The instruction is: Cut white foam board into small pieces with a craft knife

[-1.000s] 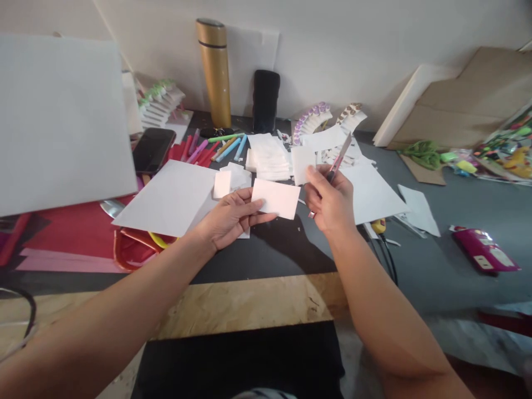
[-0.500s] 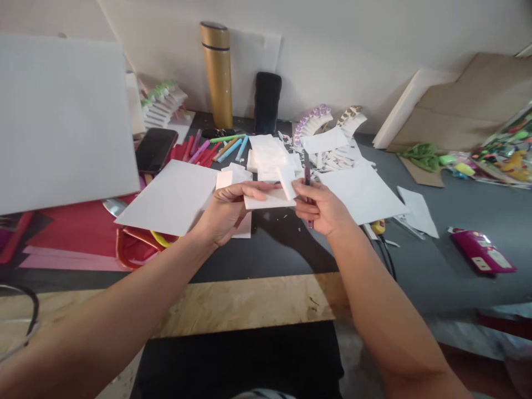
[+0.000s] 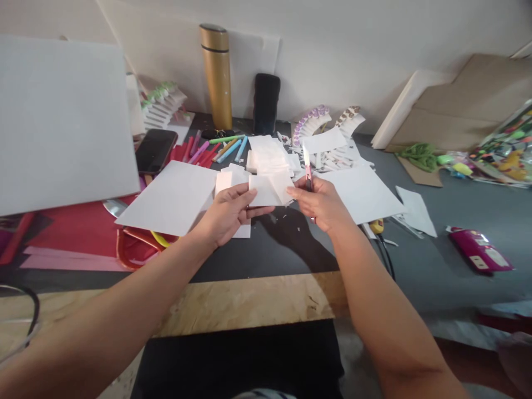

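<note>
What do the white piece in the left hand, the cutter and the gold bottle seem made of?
White piece: matte, holding flat; probably card or thin foam. Cutter: bright blade, likely metal; pinkish handle, perhaps plastic. Gold bottle: probably coated metal, satin, soft highlights.

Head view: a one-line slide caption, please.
Left hand holds a white card while the right hand holds a second card and a utility knife.

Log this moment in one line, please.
left hand: white card; right hand: cutter, smaller white piece overlapping card; behind: white stack
</note>
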A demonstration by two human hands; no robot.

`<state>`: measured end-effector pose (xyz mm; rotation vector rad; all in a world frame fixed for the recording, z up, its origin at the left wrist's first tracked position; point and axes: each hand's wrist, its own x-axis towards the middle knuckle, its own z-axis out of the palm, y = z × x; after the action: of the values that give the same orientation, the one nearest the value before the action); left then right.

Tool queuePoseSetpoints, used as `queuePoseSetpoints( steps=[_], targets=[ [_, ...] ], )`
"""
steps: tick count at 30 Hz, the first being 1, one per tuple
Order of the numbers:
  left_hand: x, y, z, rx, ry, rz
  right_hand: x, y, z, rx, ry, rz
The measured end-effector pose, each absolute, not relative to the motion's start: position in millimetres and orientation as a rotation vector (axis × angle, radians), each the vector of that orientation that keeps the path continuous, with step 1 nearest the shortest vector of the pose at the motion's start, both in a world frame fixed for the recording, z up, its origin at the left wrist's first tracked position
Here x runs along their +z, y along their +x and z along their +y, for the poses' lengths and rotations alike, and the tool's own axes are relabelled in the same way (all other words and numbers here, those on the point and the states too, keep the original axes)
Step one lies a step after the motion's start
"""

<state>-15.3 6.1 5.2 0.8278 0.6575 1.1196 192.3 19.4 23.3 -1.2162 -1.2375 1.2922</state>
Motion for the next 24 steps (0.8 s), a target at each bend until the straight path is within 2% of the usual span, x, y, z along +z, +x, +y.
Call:
queuePoseSetpoints(
  steps=[5,12,24],
  targets=[
    [0,-13,4,1.075,0.875,0.717,21,196,21,0.789,-1.278,-1.368],
    [1,-14,5,1.119,0.804,0.589,22,175,9,1.038,-1.24,-1.314],
    [-6,-13,7,1.01,0.878,0.509,19,173,5,0.983,-1.404,-1.711]
  ],
)
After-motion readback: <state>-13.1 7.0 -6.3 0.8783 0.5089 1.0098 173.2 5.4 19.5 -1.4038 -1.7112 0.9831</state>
